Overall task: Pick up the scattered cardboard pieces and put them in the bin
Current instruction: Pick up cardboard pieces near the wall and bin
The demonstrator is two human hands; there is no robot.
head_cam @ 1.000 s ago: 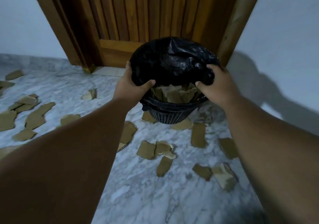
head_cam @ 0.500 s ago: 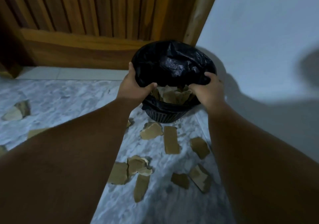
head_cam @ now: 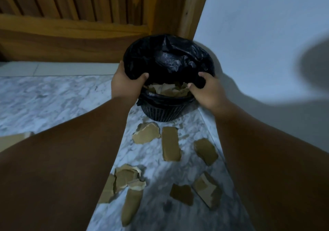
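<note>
A black mesh bin [head_cam: 162, 112] stands on the marble floor by the door frame, lined with a black plastic bag [head_cam: 169, 58] that bulges up above its rim. Brown cardboard scraps [head_cam: 168, 90] fill the bin under the bag's raised edge. My left hand [head_cam: 125, 86] grips the bag's left side, thumb on top. My right hand [head_cam: 208, 90] grips the bag's right side. Several torn cardboard pieces lie on the floor in front of the bin, such as a long strip [head_cam: 170, 146] and a ragged one [head_cam: 146, 132].
A wooden door [head_cam: 71, 25] and its frame [head_cam: 190, 8] stand behind the bin. A pale wall [head_cam: 267, 43] runs along the right. More scraps lie nearer me [head_cam: 131, 206], and one shows at the far left [head_cam: 12, 140] behind my left forearm.
The view has swung right and closer to the bin. Both hands keep their grip on the bag and the bin sits nearer the wall corner.
</note>
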